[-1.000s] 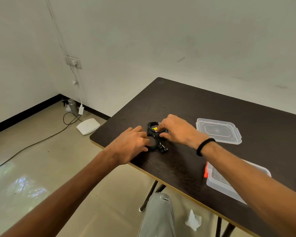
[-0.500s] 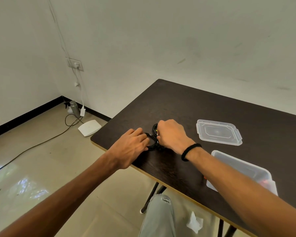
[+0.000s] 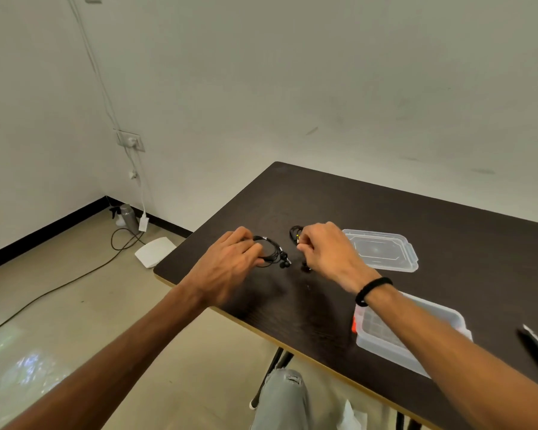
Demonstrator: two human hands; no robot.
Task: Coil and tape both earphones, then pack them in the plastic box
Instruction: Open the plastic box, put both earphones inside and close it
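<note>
Since both earphones sit as coils at centre frame, the lines run outward from them.
Left coil: a black loop lying on the table just left of centre, earbuds bunched at its lower right; flat so the turns keep their shape.
Right coil: a smaller black bundle just right of centre, a yellow fleck on it that may be tape, mostly hidden by the hand.
Gap between coils: they lie near each other but apart, likely so each can be handled singly.
Left hand: palm down, fingertips curled onto the left rim of the left coil, pinching or pinning the cable; which, I cannot tell.
Right hand: fingers drawn together, tips nipping the right coil at its near edge, seemingly to stop it springing open.
Plastic box: clear, open and seemingly without earphones, lower right of frame, partly behind the right forearm; close by for packing.
Lid: lies flat, right of centre, just beyond the right hand, off the box so the mouth is free.
Orange item: against the box's left wall; too little shows to name it.
Table: dark top, running from centre to the right edge.
Stage, as a judgement: coiling looks done, packing not yet begun.
</note>
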